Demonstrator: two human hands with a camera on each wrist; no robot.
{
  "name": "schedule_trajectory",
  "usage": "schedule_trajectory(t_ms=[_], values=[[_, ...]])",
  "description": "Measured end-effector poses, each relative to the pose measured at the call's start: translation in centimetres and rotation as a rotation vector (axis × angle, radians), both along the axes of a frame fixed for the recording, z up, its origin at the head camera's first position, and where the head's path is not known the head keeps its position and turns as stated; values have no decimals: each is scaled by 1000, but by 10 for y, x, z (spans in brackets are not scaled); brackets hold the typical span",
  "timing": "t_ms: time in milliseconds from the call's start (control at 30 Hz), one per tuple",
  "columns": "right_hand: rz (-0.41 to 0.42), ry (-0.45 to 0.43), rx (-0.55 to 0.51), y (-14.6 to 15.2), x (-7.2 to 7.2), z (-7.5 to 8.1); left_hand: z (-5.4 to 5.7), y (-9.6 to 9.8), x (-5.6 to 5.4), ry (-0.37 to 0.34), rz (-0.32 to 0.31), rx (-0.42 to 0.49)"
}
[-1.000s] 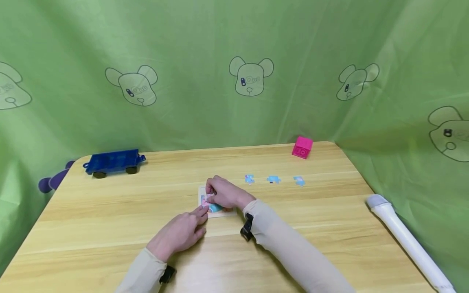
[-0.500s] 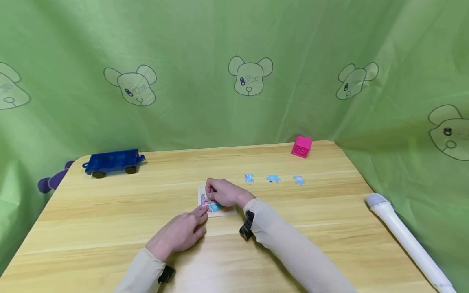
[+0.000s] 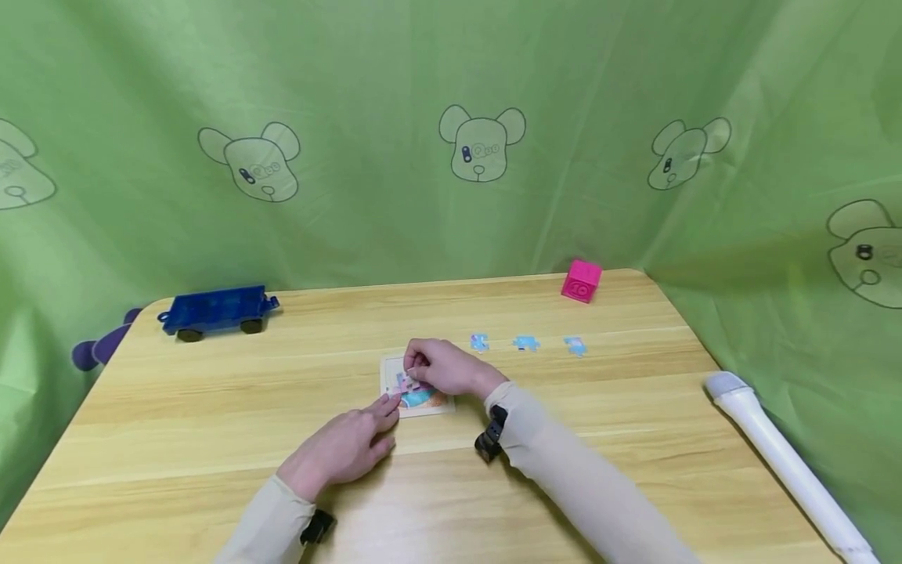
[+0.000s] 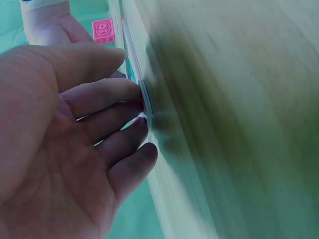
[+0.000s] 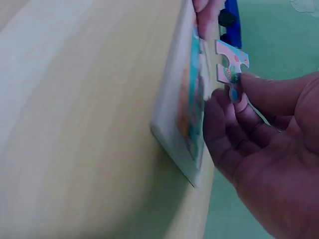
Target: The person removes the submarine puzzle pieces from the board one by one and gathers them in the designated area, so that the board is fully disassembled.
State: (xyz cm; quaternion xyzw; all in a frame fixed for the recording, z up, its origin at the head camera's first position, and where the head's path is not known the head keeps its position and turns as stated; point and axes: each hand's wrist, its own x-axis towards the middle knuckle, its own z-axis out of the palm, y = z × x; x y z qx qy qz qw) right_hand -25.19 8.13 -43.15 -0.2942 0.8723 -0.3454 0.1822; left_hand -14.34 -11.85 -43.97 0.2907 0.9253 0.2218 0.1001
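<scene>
Far left stands a blue plastic wagon (image 3: 215, 310); nearer, the left hand (image 3: 342, 446) rests, fingers relaxed, on a white-rimmed puzzle board (image 3: 389, 366). Over it, the right hand (image 3: 448, 366) pinches a jigsaw piece (image 5: 234, 64), its notched pink-and-blue shape clear only in the right wrist view. Three blue pieces (image 3: 525, 343) lie farther right.

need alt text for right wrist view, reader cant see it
A right hand pinches a pink-and-blue jigsaw piece over a white-framed rectangular puzzle board on a pale wooden table. The left hand rests at its far end, with part of a blue toy wagon and green fabric behind.
</scene>
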Motion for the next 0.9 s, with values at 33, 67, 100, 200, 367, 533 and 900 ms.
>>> schedule_trajectory(t_ms=[33,67,100,200,367,533,900], values=[[-6,-4,-18,4,0,2,0,0,0,-1,1,2],[-16,-8,-36,8,1,4,0,0,0,-4,0,4],[-27,-21,-59,13,1,5,1,0,0,-6,-1,5],[-63,-89,-131,29,3,11,1,-1,-1,-16,3,0],[-135,-116,-149,59,7,17,1,-2,0,-35,8,-5],[-174,-53,-44,85,7,18,1,-2,0,-46,9,-4],[-193,-34,54,105,-6,3,1,-1,0,-45,14,-13]])
